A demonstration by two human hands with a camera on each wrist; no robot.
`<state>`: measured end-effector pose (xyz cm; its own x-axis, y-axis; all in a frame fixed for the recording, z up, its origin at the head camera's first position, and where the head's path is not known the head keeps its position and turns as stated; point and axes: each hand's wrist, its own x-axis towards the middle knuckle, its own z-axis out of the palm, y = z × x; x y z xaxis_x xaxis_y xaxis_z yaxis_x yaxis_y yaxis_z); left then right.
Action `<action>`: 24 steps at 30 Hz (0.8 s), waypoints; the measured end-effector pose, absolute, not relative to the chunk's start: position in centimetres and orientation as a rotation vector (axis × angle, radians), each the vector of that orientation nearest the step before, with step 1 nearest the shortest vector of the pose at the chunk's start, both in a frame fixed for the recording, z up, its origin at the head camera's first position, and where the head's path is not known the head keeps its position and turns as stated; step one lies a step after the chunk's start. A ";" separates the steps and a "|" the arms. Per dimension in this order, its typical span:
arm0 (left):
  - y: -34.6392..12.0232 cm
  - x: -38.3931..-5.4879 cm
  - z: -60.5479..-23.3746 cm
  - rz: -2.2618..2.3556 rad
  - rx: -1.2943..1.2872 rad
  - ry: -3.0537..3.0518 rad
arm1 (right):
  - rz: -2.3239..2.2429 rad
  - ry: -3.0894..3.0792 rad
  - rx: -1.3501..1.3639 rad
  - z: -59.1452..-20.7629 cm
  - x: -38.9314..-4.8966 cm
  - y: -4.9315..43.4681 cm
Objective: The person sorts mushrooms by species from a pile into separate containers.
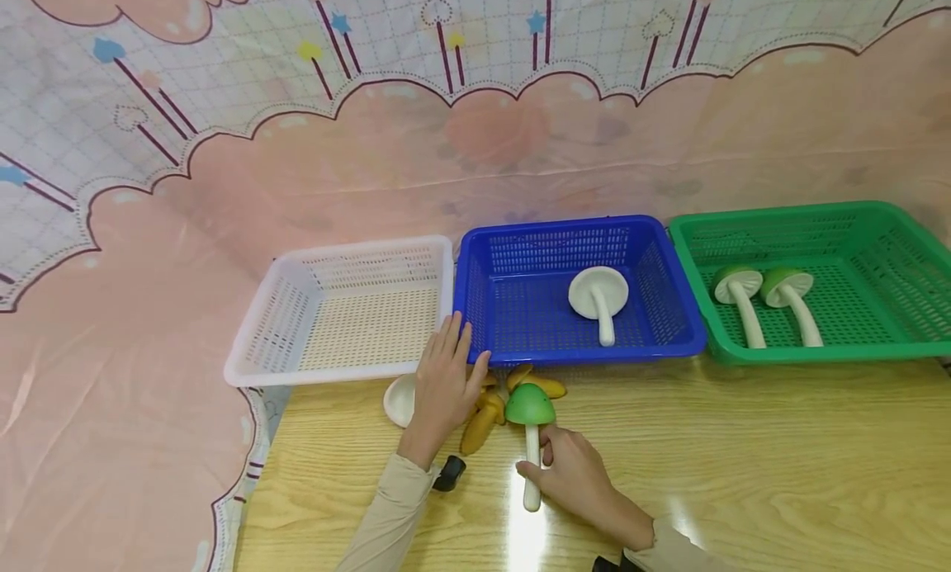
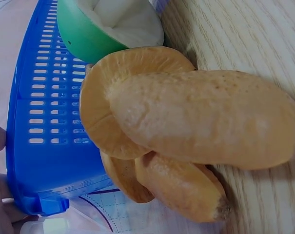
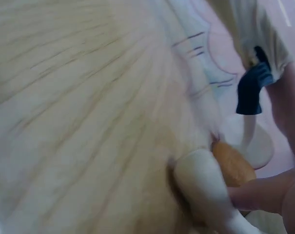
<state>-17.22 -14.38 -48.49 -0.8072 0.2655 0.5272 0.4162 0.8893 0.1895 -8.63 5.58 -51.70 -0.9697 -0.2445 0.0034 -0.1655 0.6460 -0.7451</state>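
Note:
In the head view my right hand (image 1: 578, 475) pinches the white stem of a toy mushroom (image 1: 531, 407) with a green cap, thumb on one side and fingers on the other. The stem's rounded end (image 3: 198, 175) shows beside my thumb in the right wrist view. My left hand (image 1: 444, 382) lies with straight fingers over the meeting rims of the white basket (image 1: 338, 377) and the blue basket (image 1: 587, 357). Several brown mushrooms (image 1: 481, 423) lie on the table between my hands, partly hidden. A white mushroom (image 1: 399, 402) peeks out left of my left wrist.
One white mushroom (image 1: 598, 295) lies in the blue basket. To its right, the green basket (image 1: 825, 354) holds two green-capped mushrooms (image 1: 787, 290). All three baskets stand in a row along the far side of the wooden table (image 1: 706, 465), before a patterned cloth (image 1: 550, 159).

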 end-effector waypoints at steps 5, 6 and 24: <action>-14.4 -17.1 -48.6 -0.408 -0.493 -2.562 | -1.440 2.590 -0.363 -52.0 -9.0 5.9; -14.4 -17.1 -48.6 -0.407 -0.491 -2.562 | -1.476 2.547 -0.357 -52.0 -9.0 6.0; -14.4 -17.2 -48.7 -0.395 -0.495 -2.571 | -1.530 2.490 -0.318 -48.6 -8.1 12.8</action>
